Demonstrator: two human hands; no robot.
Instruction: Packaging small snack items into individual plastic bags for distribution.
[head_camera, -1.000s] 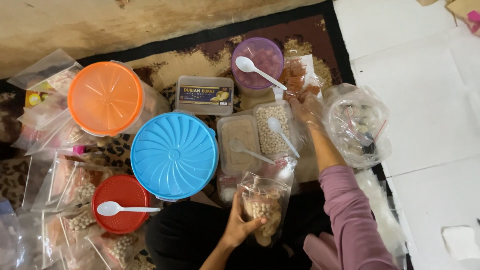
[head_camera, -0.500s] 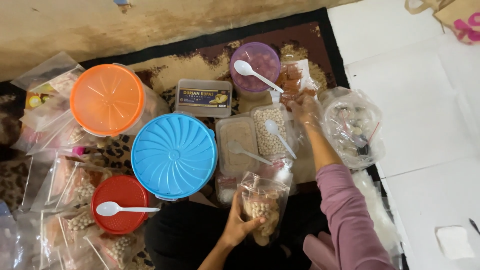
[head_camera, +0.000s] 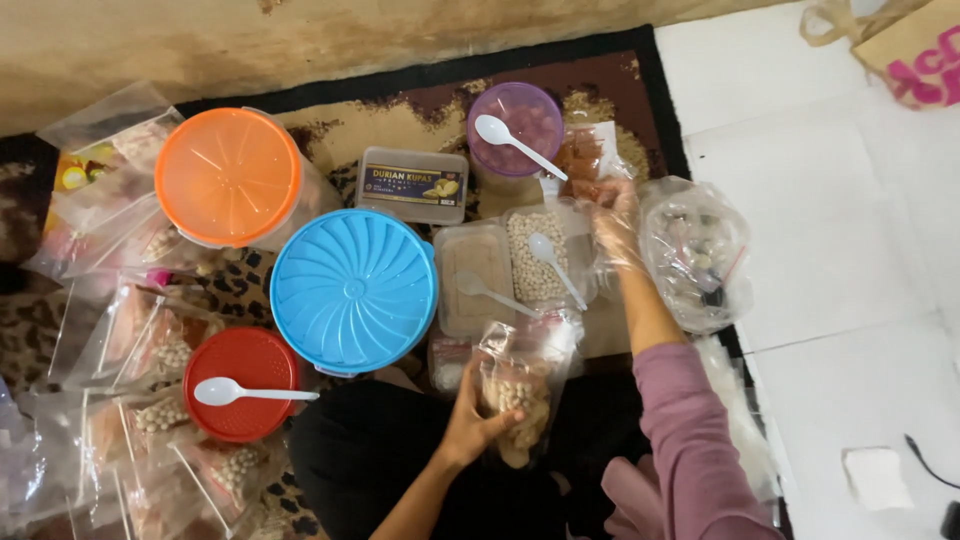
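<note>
My left hand (head_camera: 468, 422) grips a clear zip pouch (head_camera: 518, 378) partly filled with pale round snacks, held upright over my lap. My right hand (head_camera: 612, 218), in a thin plastic glove, reaches forward to a packet of reddish-brown pieces (head_camera: 590, 155) beside a purple tub (head_camera: 520, 118). Its fingers are curled at the packet's edge, and whether they pinch anything is hidden. Between my hands lie two clear trays, one of white balls (head_camera: 533, 262) and one of brown powder (head_camera: 473, 272), each with a white spoon in it.
A big blue lid (head_camera: 352, 290), an orange lid (head_camera: 228, 177) and a red lid (head_camera: 243, 383) carrying a spoon cover tubs on the patterned rug. A labelled rectangular box (head_camera: 413, 185) sits behind. Filled pouches (head_camera: 150, 400) pile at left. A clear bag (head_camera: 695, 250) lies on white tiles.
My right hand has crept a little farther forward onto the reddish-brown packet. The pouch in my left hand has sunk slightly toward my lap. The view has shifted a bit.
</note>
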